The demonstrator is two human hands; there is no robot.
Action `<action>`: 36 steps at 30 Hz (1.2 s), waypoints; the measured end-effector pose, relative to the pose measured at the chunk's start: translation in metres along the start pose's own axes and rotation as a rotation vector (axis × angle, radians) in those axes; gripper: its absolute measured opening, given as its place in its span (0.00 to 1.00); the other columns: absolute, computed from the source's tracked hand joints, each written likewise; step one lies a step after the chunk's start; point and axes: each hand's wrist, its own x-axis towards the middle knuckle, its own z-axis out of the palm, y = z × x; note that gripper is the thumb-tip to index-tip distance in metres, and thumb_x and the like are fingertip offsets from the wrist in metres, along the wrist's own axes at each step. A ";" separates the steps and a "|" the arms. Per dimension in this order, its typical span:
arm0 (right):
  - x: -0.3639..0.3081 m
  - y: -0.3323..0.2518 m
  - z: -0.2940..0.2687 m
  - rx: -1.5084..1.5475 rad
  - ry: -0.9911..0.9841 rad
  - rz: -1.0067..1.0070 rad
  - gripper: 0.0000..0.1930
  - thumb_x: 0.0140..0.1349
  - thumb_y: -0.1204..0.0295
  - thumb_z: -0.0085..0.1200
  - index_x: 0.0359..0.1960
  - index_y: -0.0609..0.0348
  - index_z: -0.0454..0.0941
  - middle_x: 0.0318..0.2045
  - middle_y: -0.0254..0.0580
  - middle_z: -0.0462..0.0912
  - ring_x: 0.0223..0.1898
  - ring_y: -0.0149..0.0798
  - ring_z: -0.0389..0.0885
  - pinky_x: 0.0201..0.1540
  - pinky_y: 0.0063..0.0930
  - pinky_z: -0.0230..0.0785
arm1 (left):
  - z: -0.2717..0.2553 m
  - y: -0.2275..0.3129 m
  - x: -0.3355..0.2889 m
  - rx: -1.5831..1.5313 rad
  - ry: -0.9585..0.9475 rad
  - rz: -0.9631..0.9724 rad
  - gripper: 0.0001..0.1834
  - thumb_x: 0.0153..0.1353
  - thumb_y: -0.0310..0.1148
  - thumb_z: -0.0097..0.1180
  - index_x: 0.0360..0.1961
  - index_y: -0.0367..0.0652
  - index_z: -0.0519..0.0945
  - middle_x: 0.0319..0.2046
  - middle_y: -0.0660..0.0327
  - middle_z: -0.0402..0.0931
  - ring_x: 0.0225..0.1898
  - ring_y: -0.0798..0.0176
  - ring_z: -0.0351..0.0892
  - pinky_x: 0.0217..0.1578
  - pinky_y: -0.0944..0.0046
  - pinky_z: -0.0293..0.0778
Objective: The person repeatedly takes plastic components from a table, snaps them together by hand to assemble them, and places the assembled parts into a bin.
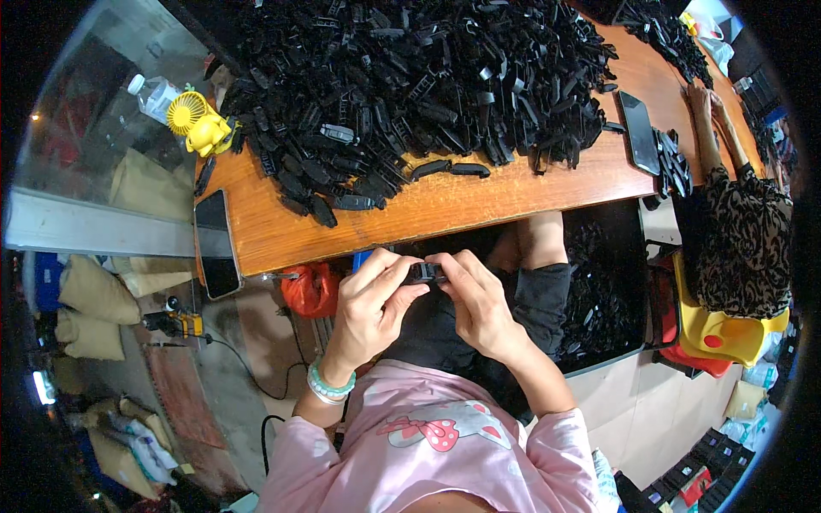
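Note:
A small black plastic part (425,273) is held between my two hands, above my lap and just off the table's front edge. My left hand (374,299) pinches its left end between thumb and fingers. On the other end, my right hand (475,301) is closed with thumb and forefinger. The part's exact kind is too small to make out. Beyond my hands, a large heap of similar black plastic parts (385,94) covers much of the wooden table (359,231). Two parts (451,169) lie end to end near the heap's front edge.
A phone (217,244) lies at the table's left corner, near a yellow fan (198,124) and a plastic bottle (154,98). Another phone (638,132) lies right. A black bin of parts (599,299) stands below the table. Another person's hands (708,111) rest at far right.

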 end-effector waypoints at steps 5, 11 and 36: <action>-0.001 0.004 0.003 -0.111 0.002 -0.040 0.23 0.47 0.86 0.53 0.49 0.67 0.69 0.32 0.51 0.72 0.33 0.52 0.72 0.36 0.39 0.68 | 0.002 -0.002 0.003 0.022 -0.022 0.078 0.12 0.52 0.21 0.60 0.38 0.28 0.76 0.28 0.54 0.72 0.25 0.58 0.75 0.25 0.64 0.70; 0.000 0.008 0.007 -0.016 0.122 0.032 0.26 0.51 0.82 0.57 0.55 0.62 0.70 0.43 0.50 0.73 0.40 0.46 0.76 0.39 0.30 0.71 | 0.017 -0.004 -0.004 -0.426 0.077 -0.304 0.12 0.58 0.22 0.56 0.44 0.29 0.76 0.34 0.57 0.74 0.33 0.66 0.79 0.31 0.69 0.76; 0.041 0.051 -0.014 -0.470 0.326 0.159 0.10 0.52 0.78 0.55 0.37 0.58 0.78 0.33 0.47 0.72 0.35 0.50 0.74 0.37 0.39 0.69 | -0.012 -0.063 0.027 0.641 0.176 -0.053 0.16 0.54 0.21 0.56 0.46 0.38 0.76 0.36 0.53 0.69 0.35 0.53 0.75 0.34 0.56 0.72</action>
